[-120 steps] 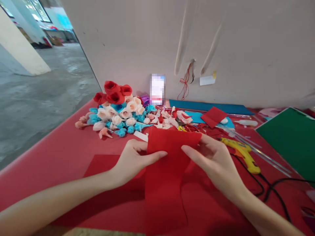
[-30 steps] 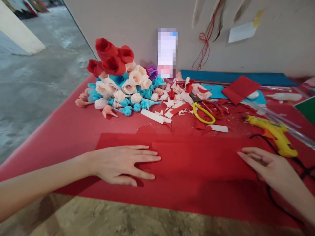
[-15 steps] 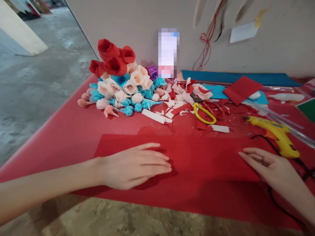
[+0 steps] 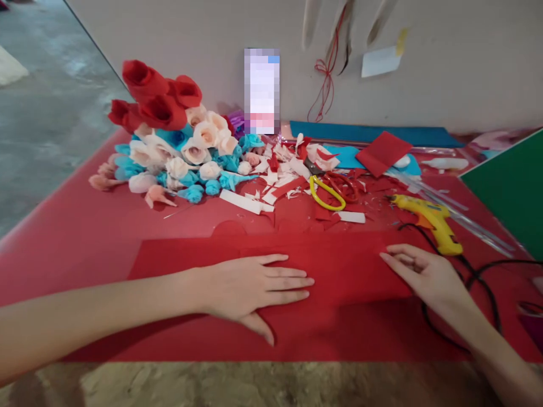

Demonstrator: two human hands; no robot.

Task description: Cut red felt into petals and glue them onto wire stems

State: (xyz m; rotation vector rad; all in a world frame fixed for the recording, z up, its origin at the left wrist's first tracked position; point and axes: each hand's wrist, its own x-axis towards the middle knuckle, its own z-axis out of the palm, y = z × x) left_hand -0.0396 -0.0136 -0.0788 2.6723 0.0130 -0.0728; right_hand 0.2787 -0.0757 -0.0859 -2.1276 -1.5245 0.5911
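A long sheet of red paper [image 4: 339,263] lies along the near side of the red table. My left hand [image 4: 250,285] rests flat on the sheet, palm down, with the fingers spread and the thumb pointing toward the table's near edge. At the sheet's right end, my right hand [image 4: 424,274] pinches the paper's edge between thumb and fingertips. Just beyond that hand is a yellow glue gun [image 4: 430,220], its black cord running past the wrist. Scissors with one yellow and one red handle [image 4: 326,193] lie among paper scraps behind the sheet.
Red, white and blue paper flowers [image 4: 203,147] are heaped at the back left. A phone [image 4: 262,90] with a blurred screen leans on the wall. Folded red paper [image 4: 384,154] and a blue strip [image 4: 373,134] lie at the back. A green board [image 4: 513,186] stands at right.
My view has swung right, so the table's things appear farther left. My left hand has flattened and spread its fingers, thumb now showing. My right hand still pinches the sheet's end.
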